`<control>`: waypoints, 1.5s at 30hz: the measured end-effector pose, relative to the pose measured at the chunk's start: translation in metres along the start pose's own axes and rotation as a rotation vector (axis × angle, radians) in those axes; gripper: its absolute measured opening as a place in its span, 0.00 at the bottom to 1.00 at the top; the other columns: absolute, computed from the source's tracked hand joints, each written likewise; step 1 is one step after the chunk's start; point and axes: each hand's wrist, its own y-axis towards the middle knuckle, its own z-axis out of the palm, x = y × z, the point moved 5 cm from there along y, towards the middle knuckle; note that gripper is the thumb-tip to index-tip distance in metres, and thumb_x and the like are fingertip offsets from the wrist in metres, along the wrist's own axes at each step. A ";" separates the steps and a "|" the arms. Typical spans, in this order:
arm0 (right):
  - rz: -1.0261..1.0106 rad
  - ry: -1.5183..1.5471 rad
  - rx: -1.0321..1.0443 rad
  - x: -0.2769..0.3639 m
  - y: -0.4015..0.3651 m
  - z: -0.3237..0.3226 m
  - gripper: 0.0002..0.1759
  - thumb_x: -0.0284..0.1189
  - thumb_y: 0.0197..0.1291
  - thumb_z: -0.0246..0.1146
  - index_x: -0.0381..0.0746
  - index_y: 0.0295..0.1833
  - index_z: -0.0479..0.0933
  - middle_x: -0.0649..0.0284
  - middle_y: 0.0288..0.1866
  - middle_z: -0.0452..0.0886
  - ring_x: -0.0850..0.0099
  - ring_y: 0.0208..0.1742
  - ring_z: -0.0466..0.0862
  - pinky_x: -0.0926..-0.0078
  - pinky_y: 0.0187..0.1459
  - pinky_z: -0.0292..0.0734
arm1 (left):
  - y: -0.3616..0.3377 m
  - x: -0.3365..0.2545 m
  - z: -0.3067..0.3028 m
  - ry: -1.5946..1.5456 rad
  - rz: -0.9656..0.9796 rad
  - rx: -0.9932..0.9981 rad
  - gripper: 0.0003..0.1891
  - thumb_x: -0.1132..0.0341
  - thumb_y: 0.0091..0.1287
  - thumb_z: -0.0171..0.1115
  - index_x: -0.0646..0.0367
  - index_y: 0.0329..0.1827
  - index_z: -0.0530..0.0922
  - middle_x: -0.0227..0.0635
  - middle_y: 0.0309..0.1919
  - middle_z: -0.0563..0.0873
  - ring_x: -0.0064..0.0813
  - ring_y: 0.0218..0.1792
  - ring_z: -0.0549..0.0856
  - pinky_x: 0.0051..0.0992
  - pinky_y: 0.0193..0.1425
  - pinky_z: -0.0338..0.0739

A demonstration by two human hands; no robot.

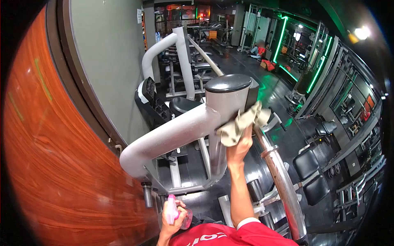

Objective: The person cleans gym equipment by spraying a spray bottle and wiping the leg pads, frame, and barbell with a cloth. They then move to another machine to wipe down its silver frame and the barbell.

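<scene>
My right hand is raised and presses a beige cloth against the grey upright post of a gym machine, just below its black cap. My left hand is low, near my red shirt, and grips a pink spray bottle with its nozzle pointing up. A thick grey tube of the machine runs from the post down to the left.
A curved wood-panelled wall fills the left. A chrome bar slants down to the right, beside black padded seats. More machines stand behind, and a person sits far off by green-lit mirrors.
</scene>
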 end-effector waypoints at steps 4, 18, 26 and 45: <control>0.174 0.145 0.069 -0.049 -0.081 0.000 0.27 0.26 0.54 0.70 0.31 0.60 0.74 0.44 0.58 0.79 0.44 0.60 0.78 0.57 0.62 0.73 | -0.001 0.003 0.000 0.115 0.037 0.050 0.21 0.78 0.65 0.63 0.62 0.57 0.65 0.42 0.44 0.78 0.25 0.33 0.85 0.27 0.42 0.81; 1.173 0.800 0.142 -0.181 -0.243 -0.009 0.25 0.39 0.76 0.51 0.40 0.73 0.65 0.62 0.72 0.71 0.68 0.69 0.73 0.68 0.70 0.67 | -0.005 0.006 0.007 0.100 -0.013 0.107 0.21 0.79 0.64 0.65 0.62 0.56 0.66 0.41 0.45 0.79 0.24 0.35 0.85 0.25 0.42 0.81; 0.726 1.070 -0.048 -0.133 -0.166 -0.004 0.25 0.43 0.71 0.57 0.41 0.66 0.71 0.61 0.57 0.80 0.63 0.58 0.80 0.60 0.59 0.75 | -0.004 0.005 -0.006 0.125 0.001 0.068 0.20 0.80 0.64 0.63 0.62 0.56 0.66 0.42 0.45 0.78 0.25 0.34 0.85 0.27 0.42 0.82; 0.016 -0.032 -0.004 -0.055 -0.155 0.045 0.24 0.22 0.52 0.55 0.31 0.57 0.79 0.40 0.54 0.81 0.41 0.55 0.81 0.57 0.57 0.77 | -0.006 0.005 -0.016 0.068 -0.009 -0.024 0.20 0.80 0.62 0.65 0.66 0.54 0.67 0.39 0.43 0.81 0.22 0.34 0.85 0.24 0.42 0.79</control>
